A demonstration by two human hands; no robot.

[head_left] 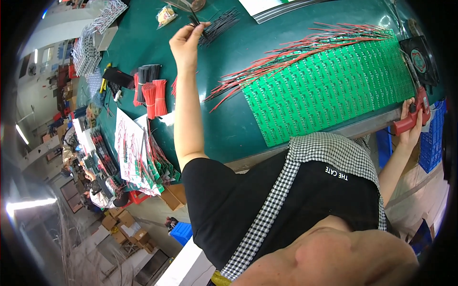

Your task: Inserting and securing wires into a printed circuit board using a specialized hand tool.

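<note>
My left hand reaches far over the green table, its fingertips pinched on black wires beside a loose pile of black wires. In my right hand, at the table's right edge, is a red-handled soldering gun, with the fingers wrapped round its grip. Between my arms lies a wide panel of green circuit boards. Red and black wires stick out in a long row along the panel's far edge. Which wires my fingertips hold exactly is too small to tell.
Bundles of red wires and black wires stand left of my forearm. Farther left, wired boards lie by white sheets. A black square device is at the far right. A blue crate stands below the table.
</note>
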